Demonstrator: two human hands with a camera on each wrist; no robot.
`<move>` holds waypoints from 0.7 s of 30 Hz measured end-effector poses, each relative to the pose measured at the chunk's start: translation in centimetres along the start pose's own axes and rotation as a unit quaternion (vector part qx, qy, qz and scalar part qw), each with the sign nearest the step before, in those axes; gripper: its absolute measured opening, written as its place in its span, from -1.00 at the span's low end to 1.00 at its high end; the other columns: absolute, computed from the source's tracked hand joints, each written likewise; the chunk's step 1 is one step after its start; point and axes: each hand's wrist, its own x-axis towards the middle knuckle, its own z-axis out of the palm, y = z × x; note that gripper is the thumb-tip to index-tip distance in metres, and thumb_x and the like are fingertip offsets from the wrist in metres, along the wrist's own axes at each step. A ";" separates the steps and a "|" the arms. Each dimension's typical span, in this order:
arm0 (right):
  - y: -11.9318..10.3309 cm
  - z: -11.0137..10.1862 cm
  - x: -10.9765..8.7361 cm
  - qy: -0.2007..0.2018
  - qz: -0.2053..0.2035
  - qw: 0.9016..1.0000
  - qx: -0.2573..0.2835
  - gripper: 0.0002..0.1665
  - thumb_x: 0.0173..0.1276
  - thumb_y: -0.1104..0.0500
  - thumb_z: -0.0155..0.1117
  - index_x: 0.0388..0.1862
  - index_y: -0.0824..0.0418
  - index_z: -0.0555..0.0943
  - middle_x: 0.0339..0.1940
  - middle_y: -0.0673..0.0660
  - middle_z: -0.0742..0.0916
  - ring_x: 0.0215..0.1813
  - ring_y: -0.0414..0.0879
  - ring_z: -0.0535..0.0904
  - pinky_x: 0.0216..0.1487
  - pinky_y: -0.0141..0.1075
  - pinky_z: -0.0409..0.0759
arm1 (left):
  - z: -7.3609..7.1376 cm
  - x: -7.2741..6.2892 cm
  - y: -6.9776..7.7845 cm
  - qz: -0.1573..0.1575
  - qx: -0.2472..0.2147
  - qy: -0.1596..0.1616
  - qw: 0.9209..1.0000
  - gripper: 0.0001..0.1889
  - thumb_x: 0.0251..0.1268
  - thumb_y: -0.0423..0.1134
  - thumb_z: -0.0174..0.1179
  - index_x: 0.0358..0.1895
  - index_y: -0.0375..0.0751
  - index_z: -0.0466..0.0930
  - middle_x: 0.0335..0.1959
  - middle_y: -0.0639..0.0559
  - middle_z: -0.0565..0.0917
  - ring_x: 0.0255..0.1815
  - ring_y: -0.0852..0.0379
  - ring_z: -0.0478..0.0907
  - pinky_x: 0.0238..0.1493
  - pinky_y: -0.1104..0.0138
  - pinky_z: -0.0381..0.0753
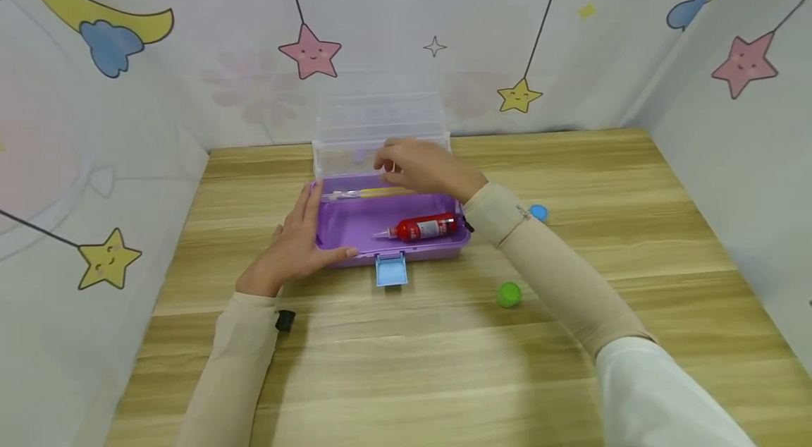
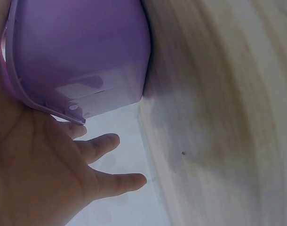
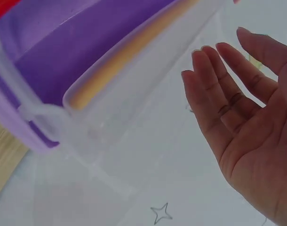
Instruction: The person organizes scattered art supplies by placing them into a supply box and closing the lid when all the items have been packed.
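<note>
A purple plastic case (image 1: 438,251) lies open on the table, its clear lid (image 1: 380,119) tipped back and its blue latch (image 1: 391,271) hanging at the front. Inside are a red squeeze bottle (image 1: 426,227) with a pointed nozzle and, along the back, brushes (image 1: 364,193), one with a yellow handle. My left hand (image 1: 293,242) rests on the case's left end, thumb along the front rim and fingers spread; the left wrist view shows its palm against the rim. Above the back edge hovers my right hand (image 1: 431,163), fingers loosely bent around nothing in the right wrist view.
A green round pot or cap (image 1: 509,294) stands to the right in front of the case. Farther back lies a small blue round piece (image 1: 538,212), close to my right sleeve. Patterned white cloth walls (image 1: 393,24) border the wooden table (image 1: 406,376) at the back and sides.
</note>
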 end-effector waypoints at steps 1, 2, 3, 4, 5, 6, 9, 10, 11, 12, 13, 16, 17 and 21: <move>0.1 -0.2 -0.5 0.008 -0.002 1.000 0.014 -0.70 0.53 0.09 0.22 0.14 0.14 0.68 0.01 0.00 0.68 0.01 -0.15 0.61 0.03 -0.26 0.60 | 0.0 0.0 0.0 0.000 0.000 -0.001 1.000 0.40 -0.02 0.53 0.32 0.60 0.30 -0.65 0.67 -0.10 -0.47 0.61 -0.48 -0.20 0.31 -0.59 -0.14; 0.3 -0.4 -1.0 0.014 -0.005 0.999 0.031 -0.68 0.54 0.09 0.22 0.16 0.15 0.67 0.01 0.00 0.68 0.01 -0.16 0.62 0.04 -0.28 0.60 | 0.0 0.0 0.0 -0.001 0.000 -0.002 1.000 0.40 -0.02 0.53 0.32 0.60 0.31 -0.66 0.67 -0.10 -0.48 0.61 -0.49 -0.20 0.31 -0.58 -0.14; 0.4 -0.6 -1.6 0.021 -0.008 0.999 0.049 -0.68 0.53 0.10 0.23 0.17 0.16 0.66 0.01 0.00 0.68 0.01 -0.16 0.63 0.05 -0.29 0.61 | 0.0 0.0 0.0 -0.001 -0.001 -0.003 1.000 0.40 -0.02 0.52 0.32 0.60 0.31 -0.66 0.67 -0.11 -0.48 0.61 -0.49 -0.20 0.31 -0.58 -0.15; 0.5 -0.8 -2.1 0.028 -0.012 0.997 0.065 -0.68 0.53 0.10 0.23 0.17 0.17 0.66 -0.01 0.01 0.68 0.00 -0.17 0.64 0.05 -0.30 0.61 | 0.0 0.0 0.0 -0.003 -0.001 -0.003 1.000 0.40 -0.02 0.53 0.32 0.60 0.33 -0.66 0.67 -0.10 -0.48 0.61 -0.49 -0.21 0.32 -0.58 -0.15; 0.6 -1.0 -2.7 0.035 -0.013 0.996 0.082 -0.67 0.53 0.11 0.23 0.18 0.17 0.65 -0.01 0.01 0.68 -0.01 -0.17 0.64 0.05 -0.32 0.62 | 0.0 0.0 0.1 -0.003 0.000 -0.004 1.000 0.40 -0.01 0.53 0.32 0.60 0.32 -0.66 0.67 -0.11 -0.48 0.61 -0.49 -0.21 0.32 -0.58 -0.15; 0.8 -1.1 -3.3 0.042 -0.016 0.994 0.095 -0.67 0.53 0.11 0.23 0.18 0.17 0.65 -0.02 0.01 0.68 -0.01 -0.18 0.64 0.05 -0.33 0.63 | 0.0 0.0 0.0 -0.002 0.000 -0.003 1.000 0.40 -0.01 0.52 0.32 0.60 0.31 -0.66 0.67 -0.11 -0.49 0.61 -0.50 -0.22 0.33 -0.58 -0.15; 1.1 -1.4 -5.0 0.060 -0.017 0.990 0.129 -0.67 0.52 0.11 0.24 0.18 0.17 0.64 -0.04 -0.01 0.68 -0.02 -0.20 0.63 0.03 -0.36 0.64 | 0.0 -0.1 0.0 -0.001 0.002 -0.001 1.000 0.40 0.02 0.50 0.33 0.60 0.28 -0.67 0.67 -0.08 -0.50 0.61 -0.50 -0.22 0.33 -0.57 -0.15; 1.2 -1.5 -5.6 0.065 -0.018 0.988 0.137 -0.67 0.52 0.11 0.25 0.19 0.17 0.64 -0.04 -0.01 0.68 -0.01 -0.20 0.63 0.03 -0.36 0.65 | 0.0 -0.1 0.0 0.000 0.003 0.000 1.000 0.40 0.02 0.49 0.33 0.60 0.27 -0.66 0.67 -0.07 -0.50 0.61 -0.49 -0.23 0.33 -0.57 -0.15; 1.3 -1.6 -6.1 0.070 -0.019 0.987 0.145 -0.66 0.52 0.11 0.26 0.20 0.18 0.63 -0.03 -0.02 0.69 -0.01 -0.20 0.63 0.03 -0.35 0.65 | -0.1 -0.2 0.0 0.000 0.004 0.001 1.000 0.40 0.03 0.49 0.33 0.60 0.25 -0.66 0.67 -0.06 -0.50 0.62 -0.49 -0.23 0.33 -0.57 -0.15; 1.5 -1.7 -6.6 0.075 -0.021 0.985 0.151 -0.65 0.51 0.12 0.27 0.20 0.18 0.63 -0.03 -0.02 0.69 -0.01 -0.20 0.63 0.03 -0.35 0.65 | -0.1 -0.2 0.0 0.001 0.005 0.000 1.000 0.40 0.03 0.48 0.33 0.60 0.25 -0.67 0.67 -0.05 -0.51 0.62 -0.49 -0.24 0.33 -0.57 -0.15; 1.6 -1.8 -7.1 0.079 -0.024 0.984 0.159 -0.64 0.50 0.13 0.28 0.22 0.19 0.62 -0.03 -0.01 0.70 0.00 -0.19 0.63 0.03 -0.32 0.66 | -0.1 -0.2 0.0 0.001 0.005 -0.002 1.000 0.40 0.04 0.48 0.33 0.60 0.25 -0.68 0.66 -0.04 -0.52 0.62 -0.49 -0.25 0.33 -0.57 -0.15; 2.1 -2.2 -8.6 0.083 -0.033 0.980 0.180 -0.58 0.49 0.16 0.30 0.28 0.21 0.59 0.00 0.03 0.72 0.02 -0.16 0.65 0.05 -0.27 0.66 | -0.1 -0.2 0.0 0.001 0.004 -0.007 1.000 0.40 0.04 0.48 0.32 0.59 0.26 -0.69 0.66 -0.03 -0.54 0.62 -0.48 -0.28 0.33 -0.57 -0.17; 2.3 -2.3 -9.1 0.084 -0.033 0.978 0.185 -0.56 0.48 0.17 0.31 0.29 0.21 0.58 0.01 0.04 0.72 0.02 -0.16 0.65 0.07 -0.26 0.66 | -0.1 -0.2 0.1 0.000 0.004 -0.008 1.000 0.40 0.04 0.48 0.32 0.59 0.27 -0.70 0.66 -0.03 -0.54 0.62 -0.47 -0.29 0.33 -0.57 -0.17; 2.9 -2.7 -11.3 0.087 -0.024 0.976 0.198 -0.53 0.47 0.19 0.32 0.33 0.19 0.56 0.05 0.01 0.72 0.05 -0.17 0.66 0.12 -0.24 0.66 | 0.2 0.1 0.3 0.001 0.002 -0.009 1.000 0.40 0.04 0.47 0.33 0.59 0.28 -0.69 0.66 -0.05 -0.53 0.62 -0.47 -0.29 0.33 -0.57 -0.18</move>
